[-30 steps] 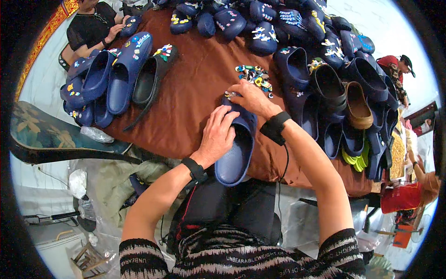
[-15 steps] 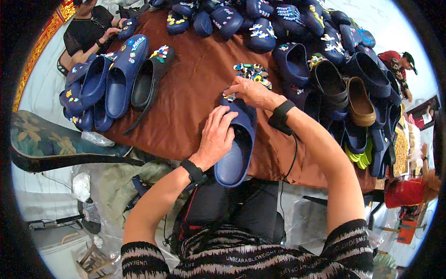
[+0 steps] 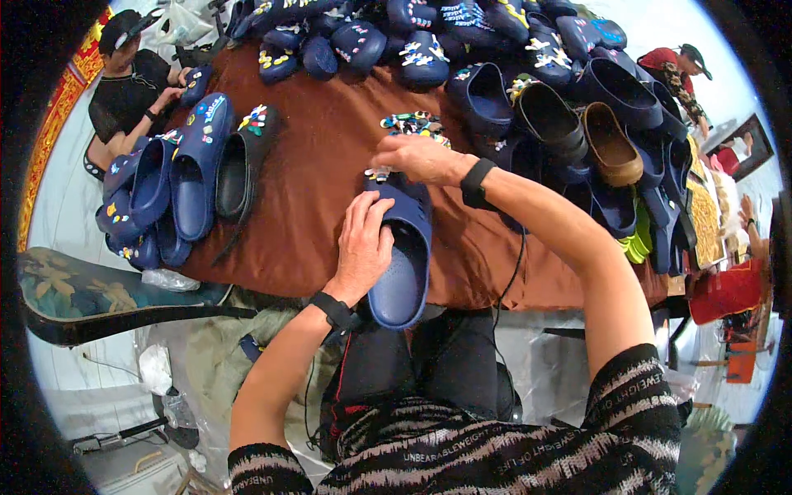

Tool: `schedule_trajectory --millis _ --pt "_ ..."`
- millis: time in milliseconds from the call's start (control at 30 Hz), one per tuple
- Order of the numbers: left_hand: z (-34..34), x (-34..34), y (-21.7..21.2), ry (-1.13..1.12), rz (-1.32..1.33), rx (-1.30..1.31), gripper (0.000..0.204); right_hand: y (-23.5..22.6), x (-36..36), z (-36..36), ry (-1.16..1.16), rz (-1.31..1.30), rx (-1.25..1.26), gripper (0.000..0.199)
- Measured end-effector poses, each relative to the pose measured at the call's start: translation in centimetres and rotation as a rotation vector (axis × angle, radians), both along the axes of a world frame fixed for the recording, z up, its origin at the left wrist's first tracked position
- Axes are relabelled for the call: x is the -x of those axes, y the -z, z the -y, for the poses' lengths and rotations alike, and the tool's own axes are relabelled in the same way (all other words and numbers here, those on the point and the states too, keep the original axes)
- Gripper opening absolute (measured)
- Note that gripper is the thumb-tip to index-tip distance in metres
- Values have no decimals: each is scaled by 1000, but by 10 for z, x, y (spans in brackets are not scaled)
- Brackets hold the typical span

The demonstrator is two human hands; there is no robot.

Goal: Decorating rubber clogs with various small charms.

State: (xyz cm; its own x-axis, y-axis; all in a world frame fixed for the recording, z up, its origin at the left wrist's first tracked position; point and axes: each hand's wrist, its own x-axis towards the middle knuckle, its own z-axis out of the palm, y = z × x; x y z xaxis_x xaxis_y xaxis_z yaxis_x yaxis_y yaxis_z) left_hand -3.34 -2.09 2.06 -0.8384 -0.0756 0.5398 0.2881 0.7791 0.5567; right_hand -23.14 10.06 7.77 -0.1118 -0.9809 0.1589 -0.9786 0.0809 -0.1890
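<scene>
A navy blue clog [image 3: 402, 285] rests at the table's near edge, heel toward me and toe pointing away. My left hand [image 3: 363, 252] grips its left side, fingers curved over the upper by the opening. Over the toe is my right hand [image 3: 421, 158], its fingers curled and pressed close together. What they hold, if anything, is hidden under them. A small pale shoe charm [image 3: 378, 174] shows on the toe just below these fingers. Beyond the right hand lies a pile of colourful shoe charms [image 3: 412, 124] on the brown tablecloth [image 3: 305, 165].
Decorated blue clogs [image 3: 194, 177] and a black clog [image 3: 237, 169] stand at the left. More clogs crowd the far edge and right side, including a brown clog [image 3: 612, 147]. A co-worker [image 3: 128, 91] handles a clog at the far left. A chair [image 3: 115, 289] stands nearby.
The whole view has shifted, so the table's things appear farther left. My right hand has risen slightly off the toe charm. The left hand keeps its grip on the clog.
</scene>
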Motion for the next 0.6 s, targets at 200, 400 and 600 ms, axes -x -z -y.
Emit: schedule_trajectory --millis 200,400,600 --pt "-2 1 2 10 -22 -3 41 22 24 -57 845 323 484 19" --pt "1 -1 3 -13 -30 -11 40 64 -1 -75 852 661 324 22" --pt "-5 0 -1 5 1 -34 40 75 -4 -60 835 550 377 31"
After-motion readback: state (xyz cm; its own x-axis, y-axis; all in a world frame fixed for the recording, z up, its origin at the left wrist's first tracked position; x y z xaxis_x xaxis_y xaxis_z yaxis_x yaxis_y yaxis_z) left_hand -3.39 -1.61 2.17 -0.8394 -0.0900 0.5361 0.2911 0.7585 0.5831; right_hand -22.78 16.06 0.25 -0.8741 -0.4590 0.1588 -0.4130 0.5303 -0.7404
